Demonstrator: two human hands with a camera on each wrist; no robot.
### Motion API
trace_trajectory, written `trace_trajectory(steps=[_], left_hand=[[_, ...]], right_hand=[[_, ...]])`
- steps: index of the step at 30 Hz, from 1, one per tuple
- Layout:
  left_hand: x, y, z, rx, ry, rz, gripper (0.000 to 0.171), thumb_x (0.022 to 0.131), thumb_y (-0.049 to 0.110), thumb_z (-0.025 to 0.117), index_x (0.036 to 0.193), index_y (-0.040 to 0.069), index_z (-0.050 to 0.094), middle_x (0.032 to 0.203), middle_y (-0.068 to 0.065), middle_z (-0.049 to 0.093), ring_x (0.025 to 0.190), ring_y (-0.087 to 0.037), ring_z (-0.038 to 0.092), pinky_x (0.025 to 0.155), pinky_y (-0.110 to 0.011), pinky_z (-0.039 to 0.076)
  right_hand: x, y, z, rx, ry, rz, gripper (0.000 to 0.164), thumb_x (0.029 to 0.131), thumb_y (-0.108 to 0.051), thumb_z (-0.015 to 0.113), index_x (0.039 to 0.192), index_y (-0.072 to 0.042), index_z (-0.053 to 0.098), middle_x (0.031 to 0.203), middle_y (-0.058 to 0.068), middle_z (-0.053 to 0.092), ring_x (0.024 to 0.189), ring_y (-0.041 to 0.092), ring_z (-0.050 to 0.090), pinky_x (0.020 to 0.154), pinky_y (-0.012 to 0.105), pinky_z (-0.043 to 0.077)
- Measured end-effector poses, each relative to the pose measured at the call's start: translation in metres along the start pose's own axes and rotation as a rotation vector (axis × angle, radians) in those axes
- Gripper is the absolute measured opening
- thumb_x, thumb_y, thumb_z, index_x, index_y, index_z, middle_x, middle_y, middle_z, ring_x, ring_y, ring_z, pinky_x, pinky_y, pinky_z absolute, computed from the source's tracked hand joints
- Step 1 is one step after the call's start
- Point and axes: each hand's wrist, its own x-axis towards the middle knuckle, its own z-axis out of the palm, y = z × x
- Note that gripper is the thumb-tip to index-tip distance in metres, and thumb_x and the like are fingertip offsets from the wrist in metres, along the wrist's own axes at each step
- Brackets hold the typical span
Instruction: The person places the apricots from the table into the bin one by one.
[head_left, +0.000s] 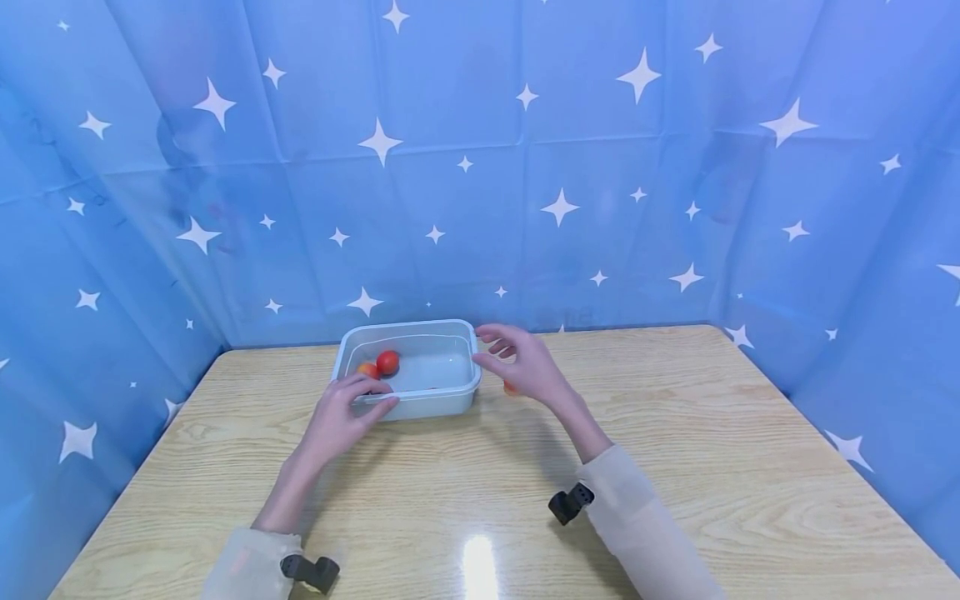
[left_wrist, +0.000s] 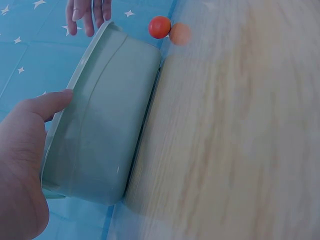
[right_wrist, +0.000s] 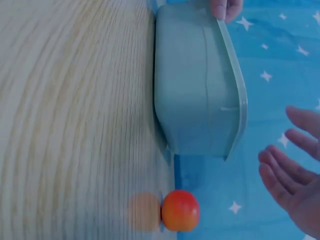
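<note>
A pale blue-green plastic basin [head_left: 438, 405] stands upright on the table. Inside it, toward the left, lie a round red fruit [head_left: 387, 362] and an orange-red one [head_left: 368, 369]. My left hand [head_left: 345, 415] grips the basin's front rim near the left corner, thumb outside and fingers over the edge. Beside the right rim hovers my right hand [head_left: 525, 364], its fingers loosely spread and holding nothing. In the right wrist view these fingers [right_wrist: 285, 175] stand apart from the rim. Below that hand a red-orange, apple-like fruit [right_wrist: 180, 210] rests on the table, mostly hidden in the head view.
The light wood-grain table [head_left: 450, 492] extends in front of the basin and to both sides. A blue curtain with white stars [head_left: 480, 208] hangs behind and along the sides of the table. Small black cameras [head_left: 572, 503] are strapped at both wrists.
</note>
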Motion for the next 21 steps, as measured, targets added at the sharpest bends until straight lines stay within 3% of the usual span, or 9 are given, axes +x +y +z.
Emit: trace_trajectory(steps=[21], left_hand=[[0.0,0.001,-0.001,-0.016,0.005,0.003,0.021,0.082,0.017,0.085,0.1,0.009,0.077,0.095,0.001,0.071,0.093,-0.023,0.063,0.091,-0.05,0.042]], right_hand=[[-0.01,0.025,-0.022,-0.027,-0.014,0.09,0.043,0.092,-0.022,0.076,0.13,-0.006,0.064,0.12,0.013,0.069,0.106,0.034,0.065,0.093,0.044,0.051]])
